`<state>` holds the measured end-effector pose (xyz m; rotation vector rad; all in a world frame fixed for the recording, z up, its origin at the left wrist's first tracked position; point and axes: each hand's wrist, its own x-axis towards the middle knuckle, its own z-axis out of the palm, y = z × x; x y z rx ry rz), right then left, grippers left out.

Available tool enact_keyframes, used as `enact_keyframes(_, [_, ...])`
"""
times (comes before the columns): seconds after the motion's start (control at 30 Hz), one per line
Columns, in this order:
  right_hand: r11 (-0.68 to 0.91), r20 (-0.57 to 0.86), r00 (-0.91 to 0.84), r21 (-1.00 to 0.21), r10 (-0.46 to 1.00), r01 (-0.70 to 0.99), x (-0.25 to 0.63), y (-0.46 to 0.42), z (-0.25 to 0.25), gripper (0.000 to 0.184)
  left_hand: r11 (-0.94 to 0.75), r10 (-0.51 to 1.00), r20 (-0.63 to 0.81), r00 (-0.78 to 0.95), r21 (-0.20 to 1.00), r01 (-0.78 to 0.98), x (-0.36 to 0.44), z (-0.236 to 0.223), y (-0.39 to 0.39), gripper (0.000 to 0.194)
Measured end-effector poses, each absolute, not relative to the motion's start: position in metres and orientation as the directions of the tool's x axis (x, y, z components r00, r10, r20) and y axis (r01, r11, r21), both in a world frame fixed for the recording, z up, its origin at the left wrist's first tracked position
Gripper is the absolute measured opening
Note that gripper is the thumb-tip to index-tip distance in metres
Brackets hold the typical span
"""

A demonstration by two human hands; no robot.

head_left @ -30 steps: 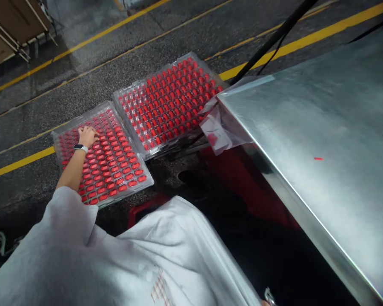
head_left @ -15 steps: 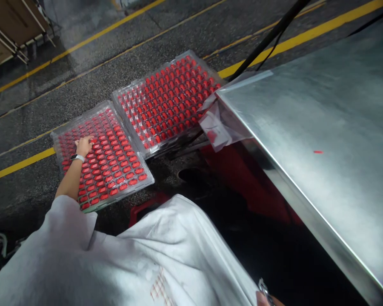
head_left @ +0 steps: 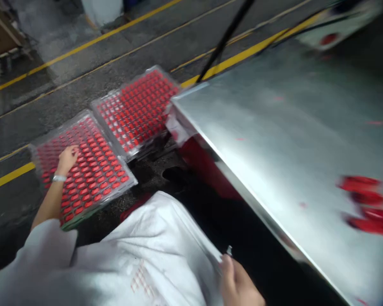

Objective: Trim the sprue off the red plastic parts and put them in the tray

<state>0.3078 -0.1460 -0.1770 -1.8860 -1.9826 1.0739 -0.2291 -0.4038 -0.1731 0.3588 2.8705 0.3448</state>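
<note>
My left hand (head_left: 68, 160), with a pale watch on the wrist, is over the left clear plastic tray (head_left: 131, 180). Its fingers are curled together, blurred, and whatever they pinch is too small to make out. Rows of small red parts (head_left: 98, 174) fill the pockets of this tray. Low in the picture, my right hand (head_left: 241, 284) is closed around a small metal tool (head_left: 229, 250). Only the shiny tip shows above the thumb, so its kind stays hidden.
A second clear tray (head_left: 97, 104) of red parts adjoins the first. At right stands a metal-topped table (head_left: 274, 140), its long edge beside me, with a blurred heap of red pieces (head_left: 370, 204). A dark pole (head_left: 225, 40) rises behind its corner. Yellow lines mark the floor.
The view has swung right, bringing the heap of red pieces into sight. My left hand's fingers, spread on the parts before, are now drawn together. More of my right hand shows.
</note>
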Motion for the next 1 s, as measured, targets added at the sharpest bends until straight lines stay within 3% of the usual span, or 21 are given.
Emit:
enact_keyframes(0.1, [-0.139,-0.308,-0.124,-0.707,0.943,0.694,0.298,-0.161,-0.172,0.069,0.799,0.489,-0.157,-0.858,0.475,0.369,-0.162,-0.168,-0.354,0.040])
enact_keyframes(0.17, [-0.169,-0.270,-0.079,-0.779,0.960,0.603,0.293,-0.168,-0.173,0.073,0.624,0.689,-0.167,-0.705,0.632,0.461,-0.102,-0.172,-0.310,0.038])
enact_keyframes(0.2, [-0.177,-0.249,-0.058,-0.817,0.967,0.548,0.291,-0.171,-0.174,0.071,0.508,0.801,-0.232,-0.552,0.751,0.421,-0.068,-0.174,-0.288,0.038])
enact_keyframes(0.27, [-0.180,-0.210,-0.025,-0.888,0.977,0.423,0.287,-0.174,-0.175,0.065,0.388,0.921,-0.358,-0.153,0.879,0.276,0.005,-0.177,-0.249,0.044])
enact_keyframes(0.33, [-0.153,-0.156,0.014,-0.942,0.988,0.298,0.284,-0.178,-0.173,0.058,0.356,0.898,-0.388,0.207,0.918,0.173,0.072,-0.178,-0.222,0.062])
enact_keyframes(0.4, [-0.103,-0.094,0.055,-0.976,0.994,0.192,0.284,-0.181,-0.170,0.049,0.345,0.839,-0.371,0.398,0.928,0.138,0.121,-0.177,-0.206,0.079])
enact_keyframes(0.53, [-0.062,-0.064,0.164,-0.998,0.984,-0.017,0.296,-0.184,-0.172,0.040,0.257,0.832,-0.337,0.440,0.938,0.231,0.161,-0.172,-0.186,0.087])
enact_keyframes(0.67, [-0.106,-0.172,0.237,-0.958,0.956,-0.265,0.310,-0.183,-0.183,0.040,0.217,0.820,-0.366,0.439,0.910,0.353,0.168,-0.156,-0.181,0.084])
enact_keyframes(0.83, [-0.244,-0.354,0.115,-0.811,0.928,-0.532,0.312,-0.196,-0.184,0.059,0.103,0.813,-0.325,0.483,0.896,0.431,0.180,-0.132,-0.179,0.072])
enact_keyframes(1.0, [-0.349,-0.465,0.015,-0.686,0.885,-0.638,0.306,-0.202,-0.185,0.069,0.106,0.758,-0.392,0.521,0.863,0.495,0.193,-0.127,-0.165,0.053])
